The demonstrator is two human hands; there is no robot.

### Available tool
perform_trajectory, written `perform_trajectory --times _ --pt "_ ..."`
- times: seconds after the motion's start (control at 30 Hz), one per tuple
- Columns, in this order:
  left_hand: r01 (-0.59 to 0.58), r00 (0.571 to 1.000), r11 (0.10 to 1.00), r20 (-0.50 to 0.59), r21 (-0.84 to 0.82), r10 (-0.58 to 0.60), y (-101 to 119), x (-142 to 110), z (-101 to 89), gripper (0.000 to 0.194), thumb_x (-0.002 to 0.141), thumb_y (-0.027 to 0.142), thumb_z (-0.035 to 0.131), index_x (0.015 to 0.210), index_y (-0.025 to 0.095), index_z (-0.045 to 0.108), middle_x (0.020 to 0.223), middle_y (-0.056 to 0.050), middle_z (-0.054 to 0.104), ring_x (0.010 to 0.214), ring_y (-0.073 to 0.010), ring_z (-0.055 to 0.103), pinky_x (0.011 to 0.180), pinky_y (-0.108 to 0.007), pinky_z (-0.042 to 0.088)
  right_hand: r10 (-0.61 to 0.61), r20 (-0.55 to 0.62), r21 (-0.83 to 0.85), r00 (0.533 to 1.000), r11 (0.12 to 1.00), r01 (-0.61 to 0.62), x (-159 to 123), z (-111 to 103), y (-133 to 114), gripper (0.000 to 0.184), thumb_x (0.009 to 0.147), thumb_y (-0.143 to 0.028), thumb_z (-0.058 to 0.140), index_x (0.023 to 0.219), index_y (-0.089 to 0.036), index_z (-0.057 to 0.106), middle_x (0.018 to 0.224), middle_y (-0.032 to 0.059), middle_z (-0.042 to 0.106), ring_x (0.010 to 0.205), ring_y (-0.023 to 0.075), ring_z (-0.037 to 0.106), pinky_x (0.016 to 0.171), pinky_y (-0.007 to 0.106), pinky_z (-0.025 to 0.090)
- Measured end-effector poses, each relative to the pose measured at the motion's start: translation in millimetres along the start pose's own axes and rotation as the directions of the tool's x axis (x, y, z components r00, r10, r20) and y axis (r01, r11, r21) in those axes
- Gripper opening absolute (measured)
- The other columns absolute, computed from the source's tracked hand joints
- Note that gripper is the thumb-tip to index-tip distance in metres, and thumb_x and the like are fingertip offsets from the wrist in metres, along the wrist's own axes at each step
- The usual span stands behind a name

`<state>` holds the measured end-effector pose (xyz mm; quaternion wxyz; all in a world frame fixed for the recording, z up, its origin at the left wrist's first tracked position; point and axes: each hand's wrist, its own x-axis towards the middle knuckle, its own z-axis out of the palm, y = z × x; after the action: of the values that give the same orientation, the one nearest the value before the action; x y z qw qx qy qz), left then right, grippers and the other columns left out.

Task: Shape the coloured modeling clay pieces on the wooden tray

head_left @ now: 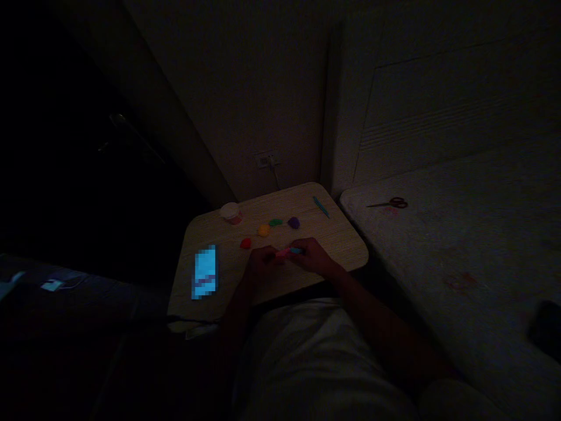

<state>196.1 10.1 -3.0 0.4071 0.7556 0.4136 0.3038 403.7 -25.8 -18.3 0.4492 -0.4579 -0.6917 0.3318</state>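
Observation:
In dim light, my left hand (262, 258) is closed on one end of a pink lump of modelling clay (283, 253) above the near part of the small table. My right hand (310, 254) pinches a small light-blue piece (297, 250) against the pink clay; its exact kind is too dark to tell. Just beyond my hands lie a red clay lump (246, 243), a yellow one (263, 230), a green one (276, 222) and a purple one (294, 223).
On the light wooden table (342, 245) are a lit phone (205, 272) at left, a pale tub (231, 212) at the back left and a teal stick-like tool (321, 207) at the back right. Scissors (397, 203) lie on the bed (429, 234). A plugged wall socket (266, 159) is behind.

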Motion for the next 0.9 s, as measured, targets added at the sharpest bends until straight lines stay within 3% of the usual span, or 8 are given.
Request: perform_trajectory --times 0.23,0.37,0.57,0.73,0.9 --pt "0.004 1.000 0.996 -0.003 -0.090 -0.005 1.4 -0.4 0.2 0.037 0.082 0.049 0.071 0.067 0.015 0.065 0.063 0.001 0.056 0.062 -0.0133 0.050 0.058 -0.025 0.037 -0.005 -0.026 0.039 1.000 0.999 0.006 -0.5 0.8 -2.2 0.036 0.088 -0.046 0.063 0.069 -0.016 0.065 0.064 -0.0003 0.059 0.064 0.0138 0.052 0.060 0.024 0.037" --pt "-0.051 0.999 0.992 0.002 -0.111 0.052 3.1 0.7 1.3 0.037 0.087 0.050 0.066 0.076 0.015 0.067 0.072 -0.001 0.062 0.070 -0.0154 0.055 0.064 -0.025 0.042 -0.005 -0.004 0.035 1.000 0.999 0.005 -1.2 0.0 -5.9 0.039 0.089 -0.050 0.063 0.070 -0.016 0.065 0.066 -0.0004 0.059 0.065 0.0138 0.052 0.059 0.024 0.036" --pt "-0.033 0.999 0.988 0.020 -0.153 0.037 3.1 2.1 2.8 0.034 0.088 0.048 0.067 0.077 0.015 0.069 0.074 -0.003 0.067 0.073 -0.0165 0.060 0.068 -0.026 0.046 -0.007 0.013 0.038 1.000 0.999 0.006 -0.5 1.2 -6.3 0.038 0.090 -0.051 0.064 0.074 -0.016 0.068 0.067 0.0002 0.062 0.066 0.0143 0.053 0.061 0.024 0.038" --pt "-0.050 0.999 0.993 0.001 -0.106 0.051 5.3 1.8 1.8 0.033 0.087 0.046 0.068 0.075 0.015 0.071 0.073 -0.003 0.069 0.070 -0.0158 0.060 0.066 -0.025 0.045 0.020 -0.075 0.054 0.997 0.998 -0.016 0.4 2.6 -5.8 0.032 0.088 -0.047 0.068 0.081 -0.016 0.071 0.072 0.0008 0.065 0.068 0.0146 0.056 0.063 0.024 0.041" --pt "-0.068 0.997 0.995 0.017 -0.067 0.069 6.3 1.0 1.5 0.035 0.086 0.047 0.069 0.073 0.014 0.071 0.070 -0.003 0.067 0.067 -0.0150 0.058 0.063 -0.025 0.043 -0.011 -0.051 0.077 0.999 0.997 0.015 0.5 3.7 0.0 0.023 0.088 -0.038 0.069 0.082 -0.017 0.073 0.077 0.0018 0.070 0.071 0.0156 0.061 0.067 0.024 0.044"
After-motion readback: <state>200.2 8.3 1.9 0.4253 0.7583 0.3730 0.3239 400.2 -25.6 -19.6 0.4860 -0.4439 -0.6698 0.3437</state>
